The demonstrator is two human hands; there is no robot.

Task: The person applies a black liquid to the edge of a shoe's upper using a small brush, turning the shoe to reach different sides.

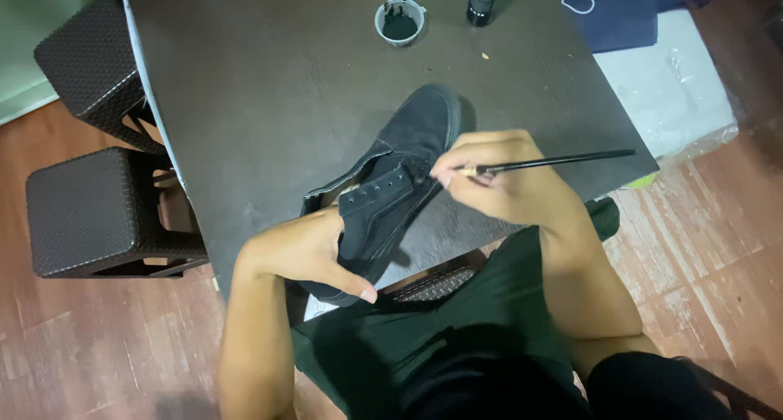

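A: Black suede-like shoe (391, 187), heel end off the near edge of the counter (269, 86), toe resting on top. We've got the left hand (306, 253) wrapped round the heel and side, fingers (359, 288) clenched on it, thumb side toward the opening.

B: Reads as a brace. Toe on the counter takes the weight, left hand stops it rolling.

A: Agreed. Right hand (497, 179) pinches a thin dark-handled brush (555, 161) near the ferrule, fingers closed on it, handle pointing away to the right. Tip sits at the eyelet strip by the tongue. Can't tell if bristles touch the fabric, the hand covers that spot.

B: Short grip near the tip suggests fine control on a small area.

A: Looks so to us. Small white cup (400, 20) with dark liquid at the far side of the counter, dark bottle (484, 0) just beside it. Both well apart from the shoe, within reach.

B: Surface?

A: Dark brown, matte, a small light speck near the cup. Navy cloth (612, 12) with white heart outlines at the far right, over clear plastic sheeting (677, 86).

B: Room?

A: Reddish wood-plank floor (718, 249), two dark woven stools (90, 212) on the left, pale green wall in the corner. Person seated, dark green clothing on the lap.
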